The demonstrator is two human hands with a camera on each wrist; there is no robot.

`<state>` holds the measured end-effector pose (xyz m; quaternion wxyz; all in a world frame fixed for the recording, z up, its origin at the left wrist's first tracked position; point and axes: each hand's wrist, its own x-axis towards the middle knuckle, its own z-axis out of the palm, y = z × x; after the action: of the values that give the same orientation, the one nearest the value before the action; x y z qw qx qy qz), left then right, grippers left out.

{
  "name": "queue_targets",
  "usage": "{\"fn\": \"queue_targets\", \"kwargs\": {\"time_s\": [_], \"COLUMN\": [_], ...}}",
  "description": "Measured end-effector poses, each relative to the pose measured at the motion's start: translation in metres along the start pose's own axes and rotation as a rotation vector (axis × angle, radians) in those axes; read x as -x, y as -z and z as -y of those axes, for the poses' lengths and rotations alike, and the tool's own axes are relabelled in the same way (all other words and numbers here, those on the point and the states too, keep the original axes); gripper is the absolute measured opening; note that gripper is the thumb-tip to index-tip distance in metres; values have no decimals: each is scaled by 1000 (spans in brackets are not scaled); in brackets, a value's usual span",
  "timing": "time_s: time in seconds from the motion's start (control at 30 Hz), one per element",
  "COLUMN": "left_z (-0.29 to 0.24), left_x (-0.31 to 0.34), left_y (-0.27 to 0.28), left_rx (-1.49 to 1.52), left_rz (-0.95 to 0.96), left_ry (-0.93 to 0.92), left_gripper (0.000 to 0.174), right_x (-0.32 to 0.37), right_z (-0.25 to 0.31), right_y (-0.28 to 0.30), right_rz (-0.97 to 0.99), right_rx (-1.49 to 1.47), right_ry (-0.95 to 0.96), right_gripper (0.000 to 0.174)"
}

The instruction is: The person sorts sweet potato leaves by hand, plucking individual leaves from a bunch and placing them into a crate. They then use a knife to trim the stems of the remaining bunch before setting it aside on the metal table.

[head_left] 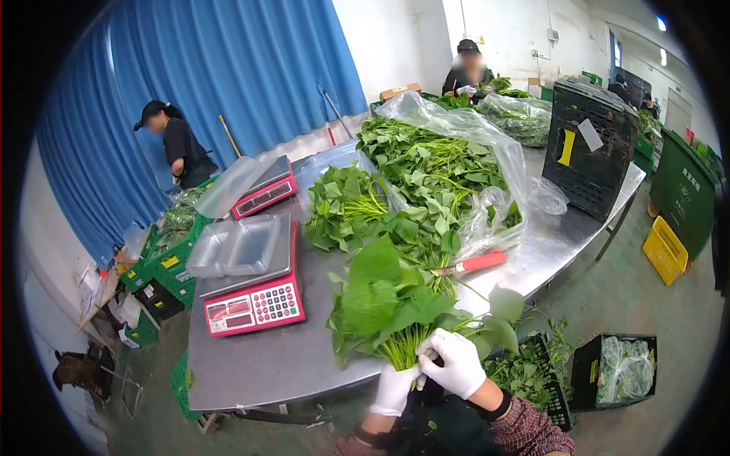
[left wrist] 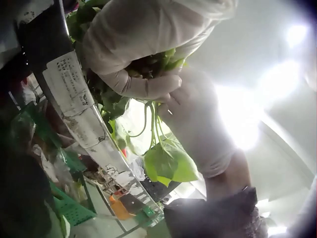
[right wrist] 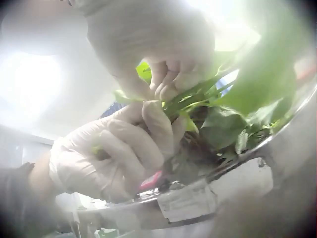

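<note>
White-gloved, my left hand (head_left: 395,389) is wrapped around the lower stems of a leafy green bunch (head_left: 372,300) at the table's front edge. Beside it my right hand (head_left: 454,363) pinches at the stem ends, its fingertips against the left ones. In the left wrist view, the left hand (left wrist: 141,39) curls over stems and the right hand (left wrist: 198,124) meets it; a loose leaf (left wrist: 171,163) hangs below on thin stems. The right wrist view has the right hand (right wrist: 153,42) above and the left hand (right wrist: 114,153) below, with stems (right wrist: 190,101) between them.
On the metal table (head_left: 251,380) are a scale (head_left: 255,308) with clear trays (head_left: 236,247), a second scale (head_left: 262,196), piled greens (head_left: 426,167), a red-handled knife (head_left: 480,262) and a black crate (head_left: 589,152). Crates (head_left: 614,370) stand below right. Two people work beyond.
</note>
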<state>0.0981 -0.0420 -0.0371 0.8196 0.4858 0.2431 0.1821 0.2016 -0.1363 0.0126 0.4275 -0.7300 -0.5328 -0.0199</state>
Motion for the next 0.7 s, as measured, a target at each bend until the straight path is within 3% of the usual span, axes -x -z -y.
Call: {"fn": "queue_targets", "kwargs": {"time_s": [0.07, 0.27, 0.33, 0.37, 0.4, 0.47, 0.53, 0.7], "left_z": [1, 7, 2, 1, 0, -2, -3, -4], "left_x": [-2, -3, -3, -3, -2, -2, -2, -5], "left_y": [-3, -8, -1, 3, 4, 4, -1, -4], "left_rx": [19, -46, 4, 85, 88, 287, 312, 328], "left_rz": [12, 11, 134, 172, 167, 154, 170, 86], "left_ry": [11, -50, 1, 21, 22, 111, 101, 181], "left_gripper": [13, 11, 18, 20, 20, 21, 25, 14], "right_x": [-1, -4, 0, 4, 6, 11, 15, 19], "right_z": [3, -2, -4, -4, -9, -14, -15, -12], "right_y": [5, -8, -8, -4, -3, -14, -9, 6], "right_rz": [-77, -122, -151, -138, -141, -261, -292, -265], "right_rx": [-65, 158, -269, -331, -305, -594, -430, -50], "right_ry": [-19, 46, -200, -239, -166, -90, -5, 216], "right_gripper": [18, 14, 13, 12, 13, 16, 18, 26]}}
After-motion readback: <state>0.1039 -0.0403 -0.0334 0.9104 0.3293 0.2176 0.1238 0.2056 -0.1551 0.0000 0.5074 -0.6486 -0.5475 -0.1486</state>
